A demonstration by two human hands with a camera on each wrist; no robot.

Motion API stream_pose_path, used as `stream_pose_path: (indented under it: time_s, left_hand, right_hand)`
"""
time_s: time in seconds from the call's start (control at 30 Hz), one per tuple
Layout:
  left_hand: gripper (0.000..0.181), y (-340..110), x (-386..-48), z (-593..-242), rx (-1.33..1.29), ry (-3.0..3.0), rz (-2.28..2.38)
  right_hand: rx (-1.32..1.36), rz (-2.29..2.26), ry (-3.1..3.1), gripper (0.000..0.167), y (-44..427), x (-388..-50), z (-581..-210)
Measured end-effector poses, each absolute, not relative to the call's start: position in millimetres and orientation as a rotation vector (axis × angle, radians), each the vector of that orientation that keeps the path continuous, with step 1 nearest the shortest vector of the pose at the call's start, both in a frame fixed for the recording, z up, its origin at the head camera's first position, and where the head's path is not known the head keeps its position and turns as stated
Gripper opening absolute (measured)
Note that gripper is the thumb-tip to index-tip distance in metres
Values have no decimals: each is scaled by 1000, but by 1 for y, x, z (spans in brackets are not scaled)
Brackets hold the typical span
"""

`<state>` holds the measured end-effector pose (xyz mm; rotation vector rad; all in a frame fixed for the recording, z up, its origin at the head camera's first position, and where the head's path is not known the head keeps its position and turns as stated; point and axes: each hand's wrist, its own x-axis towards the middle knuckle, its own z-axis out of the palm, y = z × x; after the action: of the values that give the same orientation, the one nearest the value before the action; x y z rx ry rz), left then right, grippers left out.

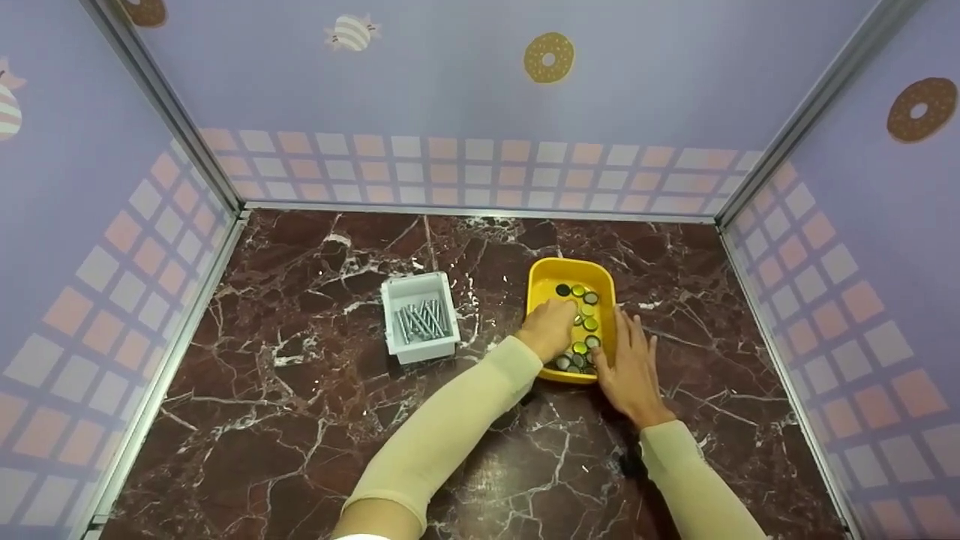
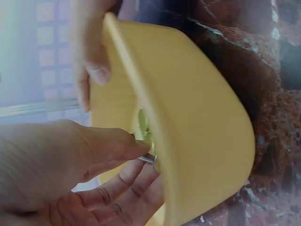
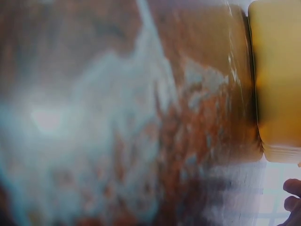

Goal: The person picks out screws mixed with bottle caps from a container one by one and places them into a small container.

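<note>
A yellow bin (image 1: 571,267) holds several loose bottle caps (image 1: 590,324), some with yellow-green insides. My left hand (image 1: 549,327) reaches inside it over the left wall. In the left wrist view its thumb and fingers pinch a slim silver metal piece (image 2: 147,158), mostly hidden by the hand, so its exact kind is unclear. My right hand (image 1: 631,375) grips the bin's right wall, thumb over the rim and fingers along the outside. In the right wrist view the bin's outer wall (image 3: 280,75) and some fingertips (image 3: 292,187) show at the right edge.
To the left stands a white bin (image 1: 421,349) with several silver screws or bolts (image 1: 424,320) in it. The dark red marbled tabletop (image 1: 285,420) is enclosed by patterned panels (image 1: 465,97) at the back and both sides.
</note>
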<state>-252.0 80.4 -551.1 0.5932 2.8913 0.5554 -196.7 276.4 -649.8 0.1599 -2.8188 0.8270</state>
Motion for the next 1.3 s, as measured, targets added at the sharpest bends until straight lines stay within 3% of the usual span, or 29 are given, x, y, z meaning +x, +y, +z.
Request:
stream_pose_path:
  time_s: [0.47,1.3]
  left_hand:
    - [56,54,-257,-538,440,2663,1025]
    - [53,-1,-245,-525,235,2247,1696]
  right_hand:
    - [160,836,-2826,83,276,-195,-649]
    - [140,837,-2836,83,276,-197,-649]
